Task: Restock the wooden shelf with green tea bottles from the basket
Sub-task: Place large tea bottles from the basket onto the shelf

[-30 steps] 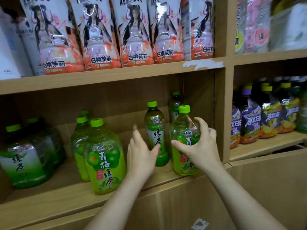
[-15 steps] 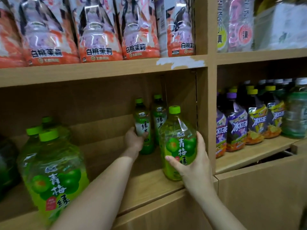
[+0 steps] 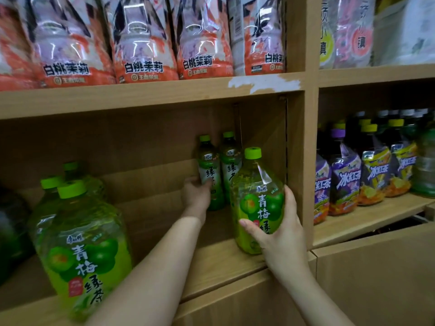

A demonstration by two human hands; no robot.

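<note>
My left hand [image 3: 196, 195] reaches deep into the wooden shelf [image 3: 211, 257] and grips a slim green tea bottle [image 3: 208, 165] at the back, beside a second slim bottle [image 3: 231, 161]. My right hand [image 3: 280, 228] holds a wide green plum tea bottle [image 3: 257, 191] standing near the shelf's front right, by the divider. Another wide plum tea bottle [image 3: 87, 250] stands at the front left with more green-capped bottles behind it. The basket is out of view.
An upright wooden divider [image 3: 308, 161] separates this bay from purple and yellow iced tea bottles [image 3: 346, 175] on the right. Peach jasmine bottles [image 3: 141, 43] fill the shelf above. Bare shelf board lies between the left and right bottle groups.
My left hand went from hovering in front of the slim bottle to gripping it at the back of the shelf. My right hand slid lower on the plum tea bottle. The camera moved closer.
</note>
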